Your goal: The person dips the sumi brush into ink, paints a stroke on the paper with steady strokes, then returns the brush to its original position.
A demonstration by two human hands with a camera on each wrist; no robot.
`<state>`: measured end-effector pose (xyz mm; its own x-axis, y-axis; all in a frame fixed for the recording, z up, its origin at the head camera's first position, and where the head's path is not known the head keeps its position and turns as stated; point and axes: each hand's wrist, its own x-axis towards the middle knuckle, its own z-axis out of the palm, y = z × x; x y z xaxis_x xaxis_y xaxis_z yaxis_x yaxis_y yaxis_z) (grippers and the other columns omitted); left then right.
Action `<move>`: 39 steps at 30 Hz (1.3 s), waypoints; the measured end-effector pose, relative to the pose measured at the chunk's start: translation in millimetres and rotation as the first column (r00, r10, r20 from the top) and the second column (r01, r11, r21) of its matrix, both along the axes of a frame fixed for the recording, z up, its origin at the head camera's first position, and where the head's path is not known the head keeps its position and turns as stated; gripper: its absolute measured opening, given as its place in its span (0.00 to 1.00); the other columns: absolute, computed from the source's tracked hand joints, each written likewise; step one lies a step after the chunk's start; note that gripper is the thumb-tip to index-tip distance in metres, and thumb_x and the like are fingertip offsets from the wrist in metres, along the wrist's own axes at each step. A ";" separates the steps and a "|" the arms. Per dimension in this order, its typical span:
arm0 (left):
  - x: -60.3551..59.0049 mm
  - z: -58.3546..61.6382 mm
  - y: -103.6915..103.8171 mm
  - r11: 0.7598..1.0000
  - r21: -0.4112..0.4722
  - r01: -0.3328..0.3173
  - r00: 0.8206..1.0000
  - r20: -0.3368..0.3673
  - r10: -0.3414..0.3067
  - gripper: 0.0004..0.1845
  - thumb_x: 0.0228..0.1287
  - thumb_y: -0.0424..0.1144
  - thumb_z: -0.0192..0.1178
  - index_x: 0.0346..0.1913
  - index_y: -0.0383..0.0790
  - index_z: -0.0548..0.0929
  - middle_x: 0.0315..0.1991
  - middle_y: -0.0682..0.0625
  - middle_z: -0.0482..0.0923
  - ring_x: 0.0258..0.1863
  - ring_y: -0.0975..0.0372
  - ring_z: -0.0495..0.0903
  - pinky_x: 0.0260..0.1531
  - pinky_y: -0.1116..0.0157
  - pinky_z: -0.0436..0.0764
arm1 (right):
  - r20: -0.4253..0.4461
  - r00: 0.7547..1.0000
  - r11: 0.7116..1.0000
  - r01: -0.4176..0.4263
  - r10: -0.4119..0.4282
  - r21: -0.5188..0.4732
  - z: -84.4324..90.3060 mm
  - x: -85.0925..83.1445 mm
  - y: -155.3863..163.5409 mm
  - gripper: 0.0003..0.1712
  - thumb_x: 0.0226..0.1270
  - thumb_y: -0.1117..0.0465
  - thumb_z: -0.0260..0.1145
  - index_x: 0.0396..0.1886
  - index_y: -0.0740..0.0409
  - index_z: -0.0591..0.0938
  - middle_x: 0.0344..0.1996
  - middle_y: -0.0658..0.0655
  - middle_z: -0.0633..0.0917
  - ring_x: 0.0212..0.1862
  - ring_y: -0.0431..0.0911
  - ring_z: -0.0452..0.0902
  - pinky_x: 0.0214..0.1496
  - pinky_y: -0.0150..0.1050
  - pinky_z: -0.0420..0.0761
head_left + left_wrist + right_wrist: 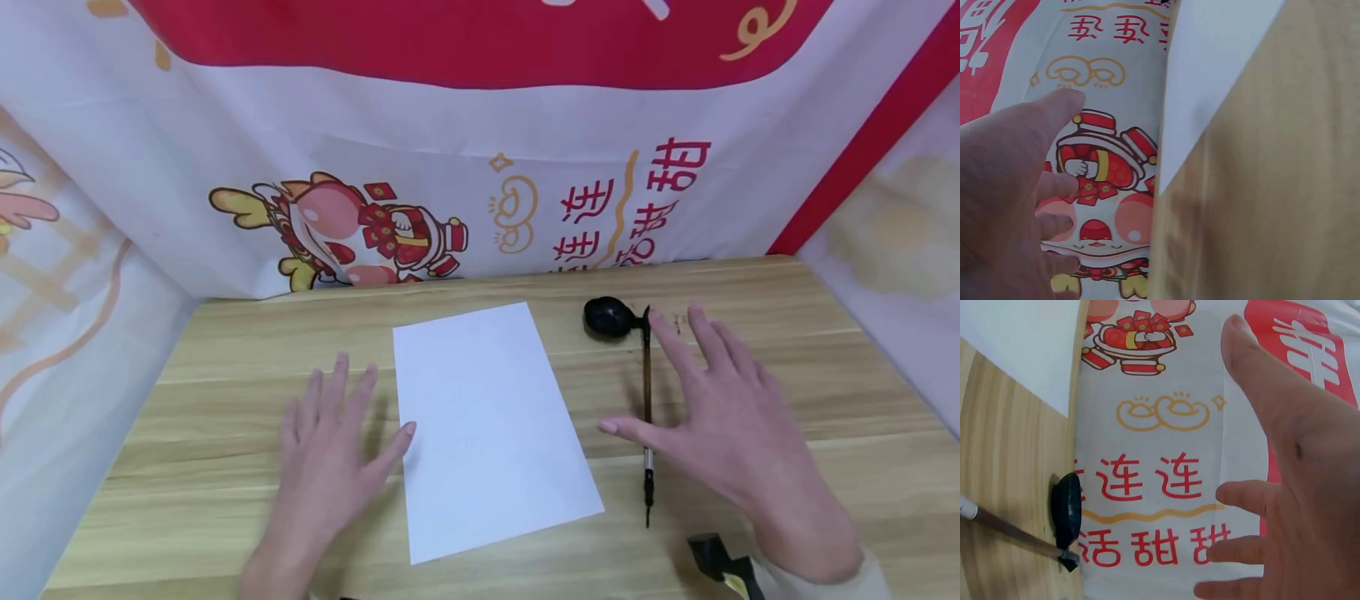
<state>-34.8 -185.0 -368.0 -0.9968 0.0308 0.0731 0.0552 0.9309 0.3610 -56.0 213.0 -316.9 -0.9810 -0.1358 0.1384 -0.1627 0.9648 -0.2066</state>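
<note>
A brush (647,375) is seen on the table (225,400), its long axis laid along a twelve-to-six line and its dark tip set at twelve, by the handle of a black spoon (607,318). The spoon's bowl is found at about eleven o'clock from the middle of the shaft. The brush is placed at nine o'clock from the palm of the right hand (723,408), clearly the nearer of the two; its shaft is crossed from above by the thumb in the head view, yet a gap between hand and brush is shown in the right wrist view. The fingers of both hands are spread, and nothing is held. At nine o'clock from the brush, white paper (495,433) is laid flat, its far end turned slightly toward eleven. Its left edge is overlapped by the thumb of the left hand (326,462); whether it is touched cannot be told. Beyond, at twelve, a printed cloth (480,117) is hung.
</note>
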 end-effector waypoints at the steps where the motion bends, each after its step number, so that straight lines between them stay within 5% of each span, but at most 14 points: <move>1: -0.5 -2.0 1.3 0.999 0.028 0.017 1.000 0.005 -0.017 0.47 0.74 0.69 0.59 0.86 0.50 0.59 0.91 0.43 0.40 0.87 0.35 0.41 0.79 0.25 0.43 | 0.018 1.000 0.999 -0.010 0.010 -0.032 -0.2 -0.9 1.6 0.74 0.51 0.15 0.70 0.90 0.37 0.50 0.87 0.69 0.54 0.80 0.78 0.55 0.67 0.88 0.61; 6: 0.0 -13.5 10.5 0.985 0.143 0.095 0.995 0.006 -0.097 0.40 0.71 0.58 0.69 0.80 0.46 0.72 0.88 0.42 0.54 0.86 0.37 0.51 0.78 0.26 0.52 | 0.065 0.996 0.982 -0.047 0.060 -0.185 -8.4 -4.6 12.7 0.63 0.57 0.25 0.77 0.85 0.49 0.65 0.79 0.70 0.66 0.75 0.72 0.65 0.63 0.82 0.72; 10: 2.3 -19.4 15.5 0.975 0.185 0.125 0.989 0.053 -0.137 0.35 0.68 0.54 0.74 0.74 0.46 0.80 0.86 0.44 0.59 0.85 0.37 0.55 0.77 0.25 0.54 | -0.031 0.994 0.970 -0.106 0.102 -0.221 -22.9 -6.9 21.1 0.42 0.62 0.38 0.81 0.69 0.53 0.82 0.64 0.64 0.79 0.57 0.61 0.81 0.50 0.63 0.87; 14: 3.5 -23.4 15.7 0.965 0.226 0.133 0.979 0.122 -0.164 0.36 0.66 0.56 0.75 0.73 0.46 0.80 0.86 0.45 0.60 0.86 0.39 0.54 0.77 0.24 0.54 | -0.106 0.976 0.948 -0.210 0.189 -0.241 -37.8 -9.5 27.5 0.31 0.57 0.50 0.86 0.59 0.52 0.88 0.55 0.58 0.84 0.47 0.54 0.85 0.42 0.47 0.87; 20: -0.7 -35.2 13.5 0.944 0.291 0.155 0.968 0.145 -0.203 0.42 0.62 0.57 0.77 0.75 0.45 0.78 0.87 0.46 0.58 0.86 0.40 0.52 0.78 0.25 0.51 | -0.053 0.959 0.892 -0.280 0.280 -0.355 -52.1 -15.7 33.5 0.31 0.56 0.54 0.87 0.59 0.49 0.88 0.58 0.54 0.85 0.52 0.53 0.87 0.49 0.50 0.91; 26: 0.3 -47.6 11.4 0.917 0.368 0.154 0.976 0.088 -0.199 0.42 0.59 0.53 0.80 0.75 0.46 0.79 0.87 0.47 0.58 0.86 0.41 0.52 0.77 0.27 0.48 | 0.073 0.948 0.835 -0.236 0.311 -0.497 -62.2 -21.5 36.1 0.25 0.60 0.58 0.85 0.56 0.47 0.89 0.59 0.51 0.84 0.56 0.52 0.86 0.57 0.43 0.89; 29: 0.2 -49.5 11.1 0.913 0.380 0.151 0.979 0.074 -0.192 0.42 0.58 0.53 0.80 0.74 0.46 0.79 0.87 0.48 0.59 0.85 0.41 0.52 0.77 0.27 0.48 | 0.088 0.947 0.835 -0.227 0.310 -0.502 -67.0 -22.5 35.6 0.24 0.60 0.58 0.85 0.55 0.43 0.89 0.58 0.49 0.86 0.57 0.49 0.84 0.59 0.39 0.86; 35: -0.2 -49.2 11.8 0.920 0.370 0.129 0.978 0.107 -0.180 0.42 0.58 0.57 0.80 0.75 0.50 0.79 0.87 0.51 0.58 0.86 0.42 0.50 0.76 0.27 0.49 | 0.131 0.946 0.838 -0.193 0.297 -0.510 -71.2 -21.6 32.5 0.24 0.59 0.54 0.85 0.54 0.39 0.88 0.56 0.46 0.87 0.58 0.47 0.81 0.63 0.49 0.80; 39: -0.3 -48.6 11.9 0.923 0.367 0.117 0.976 0.130 -0.175 0.43 0.59 0.59 0.79 0.76 0.52 0.78 0.87 0.52 0.57 0.86 0.42 0.49 0.76 0.26 0.49 | 0.148 0.947 0.840 -0.173 0.286 -0.514 -72.2 -21.6 32.2 0.22 0.57 0.57 0.85 0.51 0.38 0.89 0.56 0.48 0.88 0.59 0.49 0.81 0.64 0.43 0.79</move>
<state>-35.1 -173.1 -416.6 -0.9828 0.1776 -0.0507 0.0960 0.7259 0.6811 -77.7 245.2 -389.1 -0.9427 -0.3310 0.0411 -0.2651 0.6687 -0.6947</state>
